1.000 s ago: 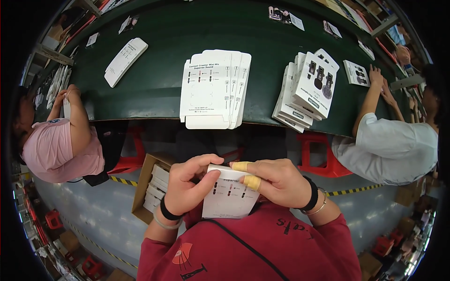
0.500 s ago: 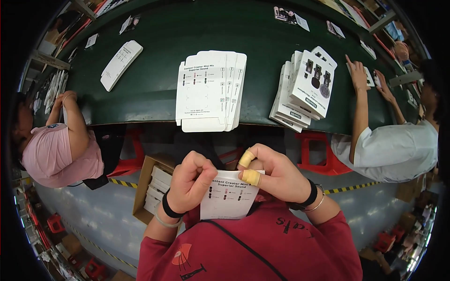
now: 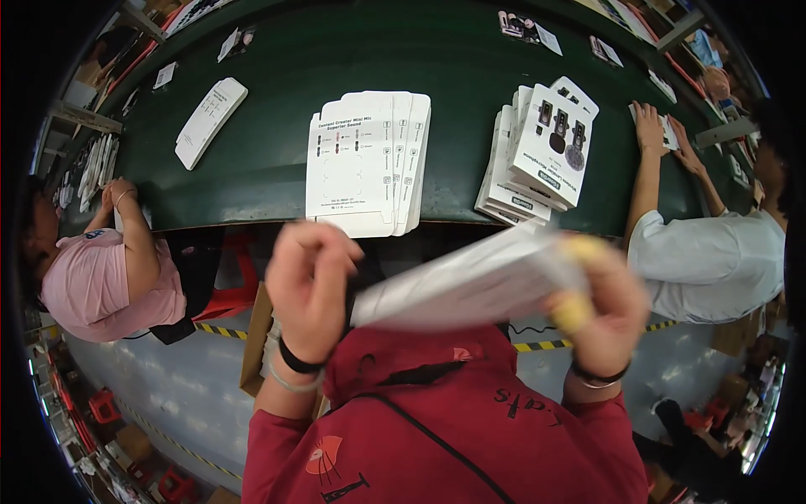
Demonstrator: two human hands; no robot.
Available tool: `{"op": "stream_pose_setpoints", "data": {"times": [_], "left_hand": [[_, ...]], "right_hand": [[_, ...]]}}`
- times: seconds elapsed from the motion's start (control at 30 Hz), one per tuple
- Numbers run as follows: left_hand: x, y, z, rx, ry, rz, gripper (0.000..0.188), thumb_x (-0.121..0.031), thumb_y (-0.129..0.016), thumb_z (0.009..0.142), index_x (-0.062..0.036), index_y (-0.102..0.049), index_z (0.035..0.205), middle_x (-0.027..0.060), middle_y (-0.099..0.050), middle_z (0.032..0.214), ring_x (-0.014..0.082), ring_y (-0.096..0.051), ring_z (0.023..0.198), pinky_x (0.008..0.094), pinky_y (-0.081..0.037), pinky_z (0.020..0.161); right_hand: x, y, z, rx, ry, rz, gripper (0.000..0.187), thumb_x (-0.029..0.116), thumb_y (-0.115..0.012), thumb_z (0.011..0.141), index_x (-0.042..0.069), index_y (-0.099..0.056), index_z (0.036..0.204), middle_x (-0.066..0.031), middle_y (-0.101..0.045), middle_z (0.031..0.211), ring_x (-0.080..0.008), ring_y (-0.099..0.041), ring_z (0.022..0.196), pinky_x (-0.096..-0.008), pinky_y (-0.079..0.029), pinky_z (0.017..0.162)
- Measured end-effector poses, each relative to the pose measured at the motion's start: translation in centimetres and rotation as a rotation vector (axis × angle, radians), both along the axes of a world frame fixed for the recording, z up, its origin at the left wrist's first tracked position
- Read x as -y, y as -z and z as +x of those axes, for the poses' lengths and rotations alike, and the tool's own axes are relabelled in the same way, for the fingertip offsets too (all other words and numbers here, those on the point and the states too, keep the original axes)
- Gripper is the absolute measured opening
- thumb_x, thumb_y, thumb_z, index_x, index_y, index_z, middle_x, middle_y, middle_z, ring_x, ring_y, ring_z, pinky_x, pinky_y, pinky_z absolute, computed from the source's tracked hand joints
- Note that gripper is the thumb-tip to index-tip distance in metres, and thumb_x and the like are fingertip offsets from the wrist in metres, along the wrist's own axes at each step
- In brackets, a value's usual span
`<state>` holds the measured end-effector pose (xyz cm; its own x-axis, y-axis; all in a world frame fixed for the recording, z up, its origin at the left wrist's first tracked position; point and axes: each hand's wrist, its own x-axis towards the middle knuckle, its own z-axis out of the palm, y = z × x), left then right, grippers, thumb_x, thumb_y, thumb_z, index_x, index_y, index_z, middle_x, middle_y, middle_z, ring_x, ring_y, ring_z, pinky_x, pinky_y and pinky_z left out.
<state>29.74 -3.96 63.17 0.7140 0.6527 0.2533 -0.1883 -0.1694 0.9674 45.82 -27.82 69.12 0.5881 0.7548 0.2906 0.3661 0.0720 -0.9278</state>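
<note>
My right hand (image 3: 600, 298), with yellow wraps on thumb and finger, grips one end of a white printed flat carton (image 3: 462, 281). The carton is smeared by motion and slants over my lap, its other end close to my left hand. My left hand (image 3: 315, 277) is raised near the table edge with fingers curled in and nothing visible in them. Just beyond it lies a fanned stack of white flat cartons (image 3: 348, 181) with small coloured pictures. Further right sits a taller pile of white boxes (image 3: 550, 151) showing black microphones.
The green table (image 3: 285, 101) runs across in front, with another carton stack (image 3: 210, 122) at left. A person in pink (image 3: 126, 269) sits left; a person in a light shirt (image 3: 697, 260) works at right. An open cardboard box (image 3: 259, 336) stands beside me.
My right hand has swung the carton up and rightward from my chest, tilting it. My left hand has let go of it and moved slightly left and up. The right-hand person's hands have shifted.
</note>
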Motion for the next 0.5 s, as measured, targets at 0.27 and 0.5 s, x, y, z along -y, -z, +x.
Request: {"op": "stream_pose_setpoints", "data": {"times": [0.27,0.5], "left_hand": [[-0.3,0.8,3.9,-0.147,0.052,0.111,0.036,-0.008,-0.063,0.094,0.0003,-0.052,0.128,0.0086,-0.059,0.114,0.0113,-0.06,0.078,0.0228,-0.049,0.07],[8.2,9.4,11.9,-0.269,0.339,-0.396,0.073,-0.018,-0.068,0.092,0.0071,-0.026,0.147,0.0212,-0.043,0.139,0.0173,-0.064,0.094,0.026,-0.053,0.075]], "right_hand": [[-1.4,7.6,9.0,0.824,0.594,-0.032,0.035,-0.001,-0.064,0.088,-0.001,-0.058,0.122,-0.0159,-0.061,0.127,-0.0275,-0.058,0.118,-0.0365,-0.043,0.103],[-2.2,9.7,7.4,0.89,0.5,-0.343,0.043,-0.004,-0.066,0.079,0.002,-0.059,0.121,-0.0138,-0.057,0.129,-0.0359,-0.05,0.124,-0.0435,-0.04,0.104]]}}
